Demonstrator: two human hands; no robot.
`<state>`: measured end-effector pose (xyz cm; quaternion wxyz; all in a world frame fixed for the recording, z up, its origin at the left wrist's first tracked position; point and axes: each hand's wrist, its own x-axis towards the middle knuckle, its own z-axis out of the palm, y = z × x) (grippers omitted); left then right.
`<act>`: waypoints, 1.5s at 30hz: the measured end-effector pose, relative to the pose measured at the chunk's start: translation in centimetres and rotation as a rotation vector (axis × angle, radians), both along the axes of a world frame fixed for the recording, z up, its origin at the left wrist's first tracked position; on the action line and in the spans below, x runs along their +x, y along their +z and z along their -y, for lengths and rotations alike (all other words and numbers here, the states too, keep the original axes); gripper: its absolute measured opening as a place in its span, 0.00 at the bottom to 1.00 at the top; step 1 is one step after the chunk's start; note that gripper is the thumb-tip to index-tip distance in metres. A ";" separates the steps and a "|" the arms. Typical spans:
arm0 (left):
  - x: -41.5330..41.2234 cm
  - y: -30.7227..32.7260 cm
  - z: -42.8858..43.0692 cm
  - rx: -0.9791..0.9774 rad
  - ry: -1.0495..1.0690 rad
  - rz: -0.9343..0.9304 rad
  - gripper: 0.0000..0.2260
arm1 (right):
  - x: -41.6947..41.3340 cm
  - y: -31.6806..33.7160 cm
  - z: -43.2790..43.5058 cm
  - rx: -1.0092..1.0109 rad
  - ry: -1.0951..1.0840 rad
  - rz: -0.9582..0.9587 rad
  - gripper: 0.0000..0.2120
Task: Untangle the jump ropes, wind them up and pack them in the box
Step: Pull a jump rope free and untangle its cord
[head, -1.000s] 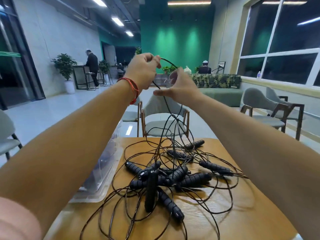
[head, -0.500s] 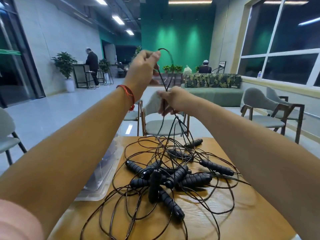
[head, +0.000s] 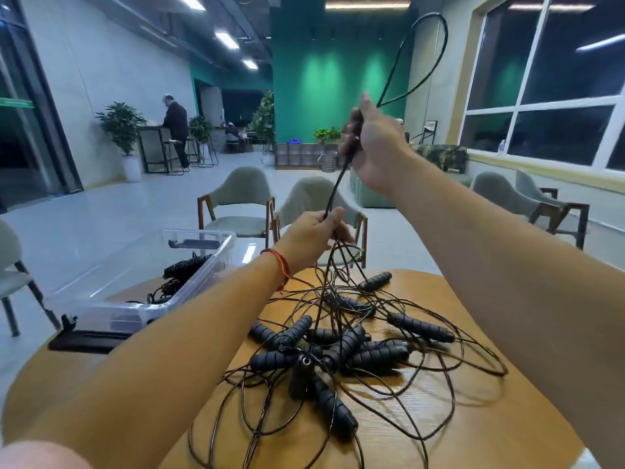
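Wooden table (head: 507,421), jump ropes (head: 341,346) tangled. Right hand (head: 375,150) fisted on raised cord (head: 336,189), left hand (head: 313,231) pinching lower. Risk: pull tightening knots, dragging handles (head: 421,328) off.

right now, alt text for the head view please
A right hand, raised, and a left hand below hold a thin black cord taut above a tangle of black-handled jump ropes on a wooden table, beside a clear plastic box.
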<state>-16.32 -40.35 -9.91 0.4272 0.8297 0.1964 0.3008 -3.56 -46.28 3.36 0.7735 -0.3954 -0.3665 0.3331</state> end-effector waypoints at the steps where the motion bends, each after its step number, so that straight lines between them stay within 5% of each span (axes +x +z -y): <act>1: 0.0 0.5 -0.2 0.036 0.046 0.005 0.25 | 0.3 -0.9 0.2 -0.069 -0.002 0.102 0.17; 5: 0.3 3.7 -0.1 0.057 0.130 0.150 0.22 | 0.4 -5.3 0.5 -0.278 0.180 0.439 0.37; 11: 0.8 8.0 -1.2 0.230 0.296 0.083 0.23 | -0.8 -9.1 0.1 -0.253 0.173 0.431 0.29; 16: -1.1 11.1 -4.3 0.240 0.481 0.147 0.24 | 1.4 -11.9 0.9 -0.386 0.177 0.819 0.14; 20: -2.2 11.9 -5.5 0.143 0.460 0.124 0.24 | 3.4 -12.6 1.8 -0.630 0.291 1.056 0.13; 25: -0.8 9.6 -4.8 -0.006 0.254 0.093 0.23 | 1.9 -10.8 0.9 -0.361 0.449 0.539 0.19; 29: 0.4 9.7 -3.6 -0.162 0.206 0.235 0.21 | -1.8 -10.6 0.2 -0.473 0.556 0.785 0.22; 31: 0.7 9.8 -3.3 -0.135 0.274 0.299 0.20 | -3.5 -10.8 0.0 -0.484 0.602 0.751 0.22; 34: 0.4 9.2 -3.1 -0.101 0.250 0.290 0.21 | -4.6 -10.5 -0.1 -0.444 0.522 0.552 0.20; 45: -1.5 -1.5 2.5 -0.449 -0.186 0.284 0.19 | -2.9 -4.9 -1.6 -0.094 0.168 -0.085 0.23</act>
